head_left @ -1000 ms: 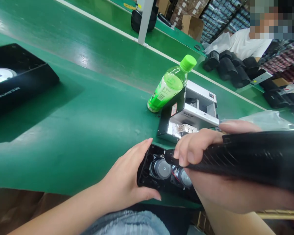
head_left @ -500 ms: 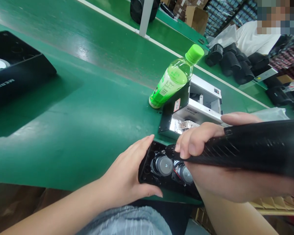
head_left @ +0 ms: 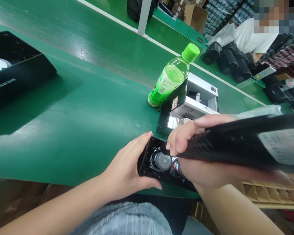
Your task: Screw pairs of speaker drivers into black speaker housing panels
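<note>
The left hand [head_left: 126, 166] is clamped on a black open-backed rectangular speaker housing [head_left: 145, 166], thumb below and fingers over the far edge, near the lower middle of the frame at the front edge of the green conveyor belt [head_left: 88, 107]. The grip seems meant to steady the housing with its open side up. Inside sit two round silver-grey speaker drivers [head_left: 162, 161], the second partly hidden behind the right hand, with thin red and black wires [head_left: 175, 167] beside it. The right hand [head_left: 186, 147] is closed around a long black ribbed casing [head_left: 235, 145] with a pale label at its far end, holding it across the housing, perhaps to bring it close to the open side. Just beyond, a silver metal box with a black end panel [head_left: 193, 112] lies open, and a plastic bottle of green drink with a bright green cap [head_left: 170, 78] leans against that panel. At the upper left rests a black speaker casing with a white disc [head_left: 19, 62]. At the upper right, a co-worker in a white T-shirt [head_left: 250, 37] sits behind a row of black cylindrical casings [head_left: 231, 62].
</note>
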The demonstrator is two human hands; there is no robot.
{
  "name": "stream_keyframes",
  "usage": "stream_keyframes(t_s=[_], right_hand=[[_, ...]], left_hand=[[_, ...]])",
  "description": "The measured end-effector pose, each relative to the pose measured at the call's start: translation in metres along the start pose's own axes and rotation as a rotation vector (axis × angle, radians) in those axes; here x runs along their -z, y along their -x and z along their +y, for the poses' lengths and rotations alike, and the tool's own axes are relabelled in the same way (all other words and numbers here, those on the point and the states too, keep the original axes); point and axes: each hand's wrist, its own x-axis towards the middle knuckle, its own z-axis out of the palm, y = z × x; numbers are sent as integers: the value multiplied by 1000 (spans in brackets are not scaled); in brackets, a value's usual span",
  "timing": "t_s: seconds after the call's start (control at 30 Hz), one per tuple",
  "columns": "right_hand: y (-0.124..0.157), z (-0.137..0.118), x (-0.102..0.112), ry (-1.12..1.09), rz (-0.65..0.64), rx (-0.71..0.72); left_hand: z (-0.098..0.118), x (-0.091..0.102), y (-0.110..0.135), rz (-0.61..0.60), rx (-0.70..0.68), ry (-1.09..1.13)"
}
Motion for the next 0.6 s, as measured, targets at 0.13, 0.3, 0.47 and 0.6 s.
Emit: stream_keyframes(t_s=[0.13,0.3,0.47,0.6], right_hand=[[-2,5,-15,-83,95,-27],[-4,7,-18,-101,152,-62],[4,17,-18,-80,167,-33],[6,7,-13,-62,170,-56]], left_hand=[[1,0,-1,-2,25,-15],[-4,-4,2,21,34,-8],[-4,-2,3,-5,36,-6],[-4,1,5,-40,40,-8]])
